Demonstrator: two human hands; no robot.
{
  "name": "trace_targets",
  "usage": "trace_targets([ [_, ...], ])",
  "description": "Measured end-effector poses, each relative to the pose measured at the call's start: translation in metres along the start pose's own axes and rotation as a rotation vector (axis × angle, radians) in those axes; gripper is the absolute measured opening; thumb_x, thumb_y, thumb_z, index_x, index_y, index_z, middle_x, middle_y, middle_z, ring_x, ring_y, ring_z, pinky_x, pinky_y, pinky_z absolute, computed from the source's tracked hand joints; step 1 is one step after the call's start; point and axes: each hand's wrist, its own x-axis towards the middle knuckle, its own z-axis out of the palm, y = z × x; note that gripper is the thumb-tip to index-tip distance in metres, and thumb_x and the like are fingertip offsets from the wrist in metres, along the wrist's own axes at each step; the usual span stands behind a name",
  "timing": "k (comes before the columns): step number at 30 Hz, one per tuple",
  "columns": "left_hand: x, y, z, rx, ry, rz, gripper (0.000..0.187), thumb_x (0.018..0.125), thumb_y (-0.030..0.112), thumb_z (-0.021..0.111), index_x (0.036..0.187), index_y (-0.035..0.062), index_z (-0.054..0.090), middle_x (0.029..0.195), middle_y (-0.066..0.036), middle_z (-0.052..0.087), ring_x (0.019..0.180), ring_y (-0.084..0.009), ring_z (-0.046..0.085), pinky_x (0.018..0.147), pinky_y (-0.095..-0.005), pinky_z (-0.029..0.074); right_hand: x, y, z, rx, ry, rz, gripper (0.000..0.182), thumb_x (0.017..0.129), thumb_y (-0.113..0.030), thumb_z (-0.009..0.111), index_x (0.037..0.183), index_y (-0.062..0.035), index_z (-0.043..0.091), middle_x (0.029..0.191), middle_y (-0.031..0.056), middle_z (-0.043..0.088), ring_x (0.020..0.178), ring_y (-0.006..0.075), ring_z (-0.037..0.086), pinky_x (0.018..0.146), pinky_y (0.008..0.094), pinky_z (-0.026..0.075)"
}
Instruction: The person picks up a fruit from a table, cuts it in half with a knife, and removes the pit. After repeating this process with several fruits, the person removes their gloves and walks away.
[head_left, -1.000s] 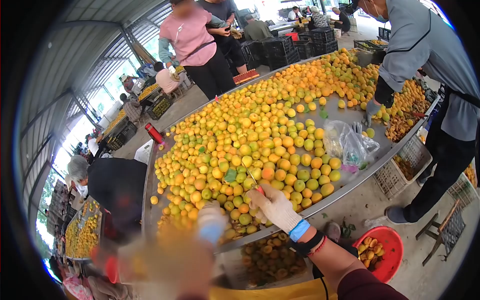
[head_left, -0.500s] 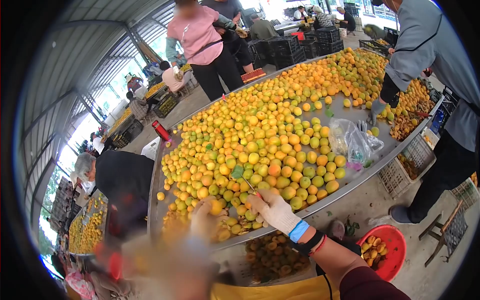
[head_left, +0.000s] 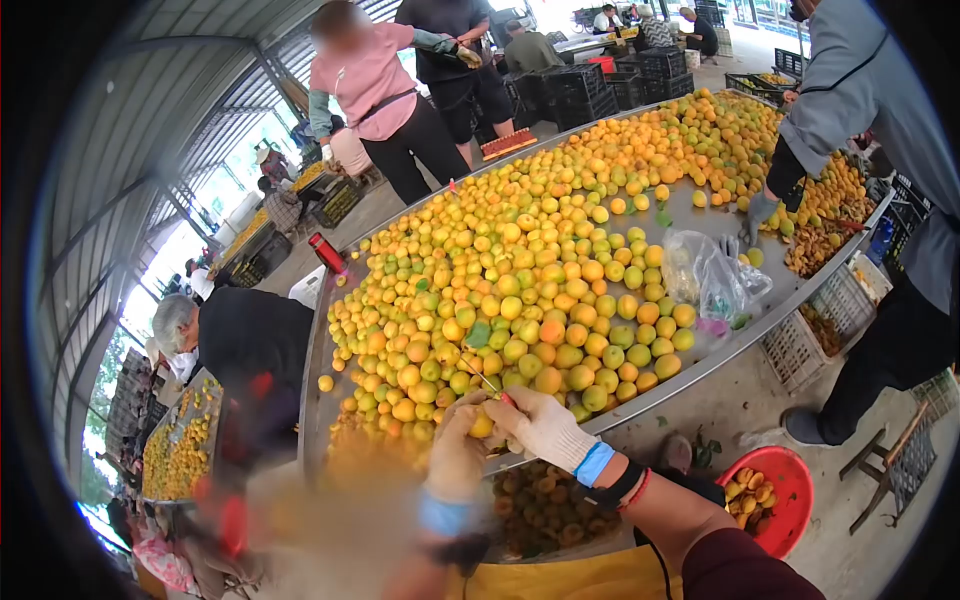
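Observation:
My left hand (head_left: 452, 455), in a pale glove with a blue band at the wrist, is closed around a yellow apricot (head_left: 482, 424). Right beside it, my right hand (head_left: 545, 428), in a white knit glove, grips a small knife (head_left: 484, 376) with a thin metal blade and a red handle. The blade points up and left over the pile, and the two hands meet at the held fruit. Beyond them, many loose apricots (head_left: 520, 285) cover a metal table (head_left: 640, 402), with a green leaf (head_left: 478, 334) among them.
A clear plastic bag (head_left: 705, 275) lies on the table to the right. Below the edge stand a crate of dark fruit (head_left: 550, 510) and a red basin (head_left: 790, 490) of cut apricots. A red bottle (head_left: 326, 252) stands far left; a person in grey (head_left: 860, 100) works at right.
My left hand has moved right and up with the apricot to meet my right hand. My right hand has shifted slightly, still holding the knife. The view has moved a little.

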Motion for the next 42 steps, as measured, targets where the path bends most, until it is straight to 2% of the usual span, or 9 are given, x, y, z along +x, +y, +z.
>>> trace_targets([
  [6,-0.002,0.003,-0.014,0.015,0.060,0.042,0.048,0.104,0.034,0.055,0.135,-0.0035,0.054,0.127,-0.019,0.061,0.116,-0.0312,0.065,0.100,-0.0475,0.059,0.002,0.002,0.002,0.004,-0.002,-0.023,0.046,0.100,-0.052,0.059,0.098,-0.0061,0.064,0.077,0.0075,0.069,0.064,0.0178,0.068,0.060,0.0332,0.052],
  [8,-0.003,0.006,-0.013,-0.084,0.106,0.017,0.041,0.109,0.030,0.042,0.134,-0.0001,0.053,0.121,-0.015,0.062,0.106,-0.0336,0.068,0.091,-0.0474,0.060,0.003,0.004,0.001,-0.004,0.006,-0.038,0.047,0.100,-0.052,0.059,0.096,-0.0060,0.064,0.077,0.0075,0.069,0.064,0.0180,0.068,0.060,0.0334,0.052],
  [14,-0.014,0.013,-0.006,-0.074,0.061,-0.029,0.047,0.111,0.038,0.036,0.130,-0.0008,0.054,0.116,-0.020,0.066,0.096,-0.0354,0.071,0.085,-0.0473,0.061,0.001,-0.001,-0.001,0.002,0.001,-0.021,0.049,0.100,-0.053,0.059,0.091,-0.0049,0.064,0.076,0.0075,0.070,0.067,0.0200,0.068,0.063,0.0343,0.052],
  [21,-0.008,-0.004,-0.022,-0.086,0.065,-0.041,0.048,0.112,0.040,0.036,0.129,-0.0003,0.054,0.117,-0.022,0.067,0.097,-0.0365,0.071,0.085,-0.0484,0.061,0.003,0.003,-0.002,-0.035,0.005,-0.031,0.048,0.100,-0.053,0.059,0.094,-0.0055,0.065,0.074,0.0092,0.067,0.066,0.0210,0.068,0.063,0.0348,0.052],
  [23,-0.007,-0.007,-0.024,-0.045,0.006,-0.035,0.065,0.107,0.051,0.046,0.139,-0.0060,0.050,0.124,-0.024,0.067,0.106,-0.0382,0.072,0.091,-0.0492,0.064,0.003,0.004,-0.002,-0.056,0.006,-0.022,0.048,0.100,-0.054,0.059,0.095,-0.0058,0.065,0.073,0.0096,0.067,0.065,0.0210,0.068,0.062,0.0346,0.052],
  [24,-0.009,-0.009,-0.023,-0.047,0.011,-0.033,0.065,0.107,0.051,0.046,0.139,-0.0060,0.050,0.124,-0.024,0.067,0.106,-0.0382,0.072,0.091,-0.0492,0.064,0.003,0.004,-0.001,-0.026,0.017,-0.021,0.049,0.100,-0.054,0.059,0.096,-0.0060,0.066,0.073,0.0105,0.066,0.065,0.0217,0.068,0.063,0.0356,0.052],
  [28,-0.010,-0.010,-0.019,-0.083,0.056,-0.045,0.062,0.109,0.047,0.043,0.138,-0.0077,0.049,0.128,-0.024,0.064,0.111,-0.0386,0.070,0.092,-0.0513,0.063,0.000,-0.003,-0.001,0.046,0.002,0.011,0.050,0.099,-0.055,0.060,0.101,-0.0054,0.067,0.075,0.0128,0.066,0.069,0.0243,0.069,0.066,0.0384,0.052],
  [32,-0.006,-0.009,-0.023,-0.067,0.051,-0.039,0.060,0.110,0.043,0.039,0.138,-0.0087,0.048,0.130,-0.024,0.063,0.113,-0.0401,0.069,0.094,-0.0531,0.061,0.007,0.006,0.003,-0.063,0.018,-0.052,0.049,0.099,-0.053,0.060,0.100,-0.0044,0.068,0.079,0.0142,0.068,0.076,0.0259,0.070,0.070,0.0380,0.052],
  [42,-0.019,-0.011,-0.016,-0.069,0.076,-0.053,0.052,0.110,0.038,0.041,0.135,-0.0069,0.053,0.127,-0.022,0.065,0.114,-0.0389,0.068,0.098,-0.0532,0.058,0.004,0.003,0.002,0.014,-0.014,-0.027,0.046,0.098,-0.049,0.062,0.093,-0.0036,0.066,0.077,0.0099,0.070,0.071,0.0232,0.069,0.066,0.0357,0.052],
])
